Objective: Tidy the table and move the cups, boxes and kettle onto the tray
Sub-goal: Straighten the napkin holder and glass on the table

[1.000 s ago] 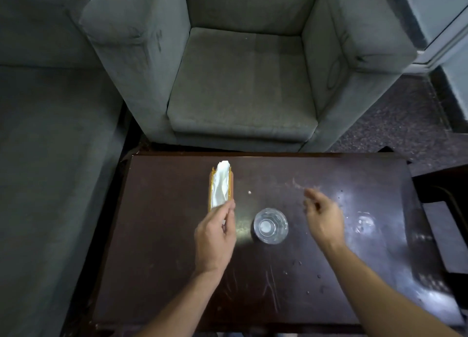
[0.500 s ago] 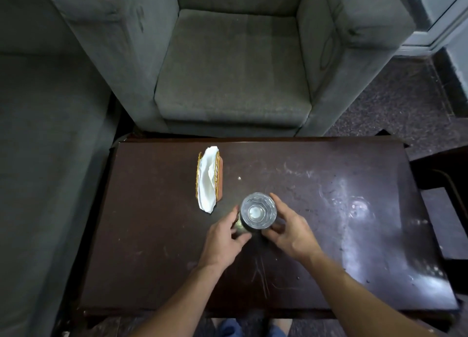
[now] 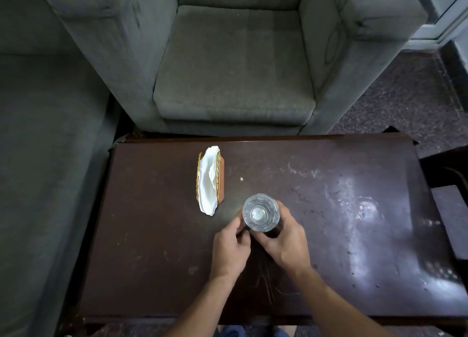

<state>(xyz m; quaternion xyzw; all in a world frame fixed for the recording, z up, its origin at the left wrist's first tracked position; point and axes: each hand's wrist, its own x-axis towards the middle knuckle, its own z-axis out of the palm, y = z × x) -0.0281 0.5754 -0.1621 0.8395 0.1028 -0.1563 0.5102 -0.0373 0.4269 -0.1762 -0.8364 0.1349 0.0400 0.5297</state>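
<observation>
glass (image 3: 261, 212) upright on table (image 3: 152, 235), near middle; axis vertical, mouth up toward you; it sits just ahead of your hands, between them; your right hand (image 3: 283, 238) wraps its right side, fingers curled round; your left hand (image 3: 231, 248) pinches near-left wall; right has fuller hold, likely your lifting hand; count: one glass, one napkin holder (image 3: 210, 179) to far left, apart from glass; tray, kettle, boxes: none in view

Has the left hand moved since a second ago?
Yes. The left hand left the near end of the napkin holder and went right to the glass, which it now holds.
</observation>
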